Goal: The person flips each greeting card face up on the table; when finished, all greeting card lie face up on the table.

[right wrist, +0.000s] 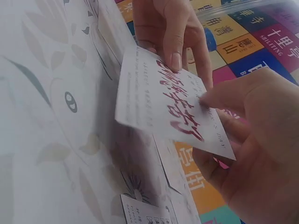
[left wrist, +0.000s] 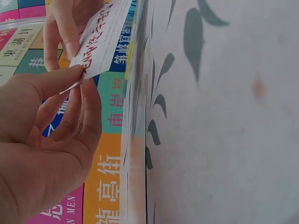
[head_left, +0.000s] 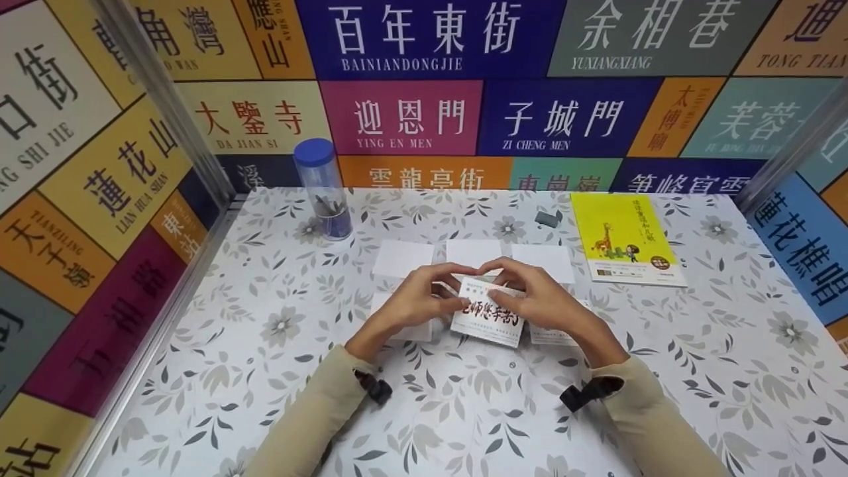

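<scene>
Both hands hold one card [head_left: 489, 317] just above the table [head_left: 265, 371], at the middle of the near half. The card bears red brush lettering and is tilted, near edge lowest, apparently so the printed face meets the head camera.

- Left hand [head_left: 417, 301]: thumb and fingers pinch the card's left edge; the left wrist view shows the thumb on top and fingers beneath, the rest of the hand relaxed.
- Right hand [head_left: 540, 298]: fingers curl round the card's right edge — thumb pressed onto the printed face, fingers behind.

Both forearms rest low and converge toward the card, wrists bent slightly inward, fingertips nearly meeting over its far edge.

White cards [head_left: 404, 257] lie flat in a row just beyond the hands. Farther back stand a clear tube with a blue cap [head_left: 323, 189] and a yellow book [head_left: 623, 235], well apart.
</scene>
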Demonstrator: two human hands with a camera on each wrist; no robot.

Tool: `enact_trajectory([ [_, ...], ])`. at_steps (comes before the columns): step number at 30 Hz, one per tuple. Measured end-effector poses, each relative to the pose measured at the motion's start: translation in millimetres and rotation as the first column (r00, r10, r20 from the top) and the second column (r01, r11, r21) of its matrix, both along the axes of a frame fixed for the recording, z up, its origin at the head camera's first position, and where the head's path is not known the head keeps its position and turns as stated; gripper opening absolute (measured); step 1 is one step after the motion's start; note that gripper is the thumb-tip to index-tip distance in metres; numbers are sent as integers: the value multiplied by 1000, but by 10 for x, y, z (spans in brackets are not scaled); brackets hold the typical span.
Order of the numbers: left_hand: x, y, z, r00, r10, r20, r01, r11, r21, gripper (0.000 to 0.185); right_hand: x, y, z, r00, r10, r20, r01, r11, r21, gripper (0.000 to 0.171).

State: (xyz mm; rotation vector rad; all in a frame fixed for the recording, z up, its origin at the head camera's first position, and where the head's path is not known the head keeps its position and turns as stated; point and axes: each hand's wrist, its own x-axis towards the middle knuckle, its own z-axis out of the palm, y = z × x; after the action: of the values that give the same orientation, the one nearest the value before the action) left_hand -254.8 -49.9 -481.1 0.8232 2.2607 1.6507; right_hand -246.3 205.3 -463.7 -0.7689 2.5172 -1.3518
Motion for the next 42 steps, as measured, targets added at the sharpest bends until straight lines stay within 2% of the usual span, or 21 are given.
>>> enact_trajectory([
  [9,-15,-45,-1,997,62,50,-59,996,-69,40,-68,100,-70,998,-39,-57,45,993,111,34],
  [15,-60,-140,10,995,88,-37,-95,966,-242,37,-120,194,-114,998,-49,-37,54,985,164,31],
  [19,-69,-165,12,995,38,-93,-65,951,-302,40,-134,215,-131,998,-40,-50,50,974,221,29],
  [23,-54,-145,9,993,5,-115,-44,940,-338,43,-142,226,-148,997,-55,-48,66,963,260,28],
  [32,-32,-102,-4,981,18,-191,-95,910,-404,37,-148,222,-179,995,-81,-62,96,950,296,26],
  [37,-14,-107,-9,983,36,-178,-110,898,-426,28,-151,217,-183,994,-88,-69,106,942,319,26],
  [42,0,-110,-1,988,47,-146,-106,896,-431,27,-147,215,-183,994,-71,-82,94,942,321,25],
])
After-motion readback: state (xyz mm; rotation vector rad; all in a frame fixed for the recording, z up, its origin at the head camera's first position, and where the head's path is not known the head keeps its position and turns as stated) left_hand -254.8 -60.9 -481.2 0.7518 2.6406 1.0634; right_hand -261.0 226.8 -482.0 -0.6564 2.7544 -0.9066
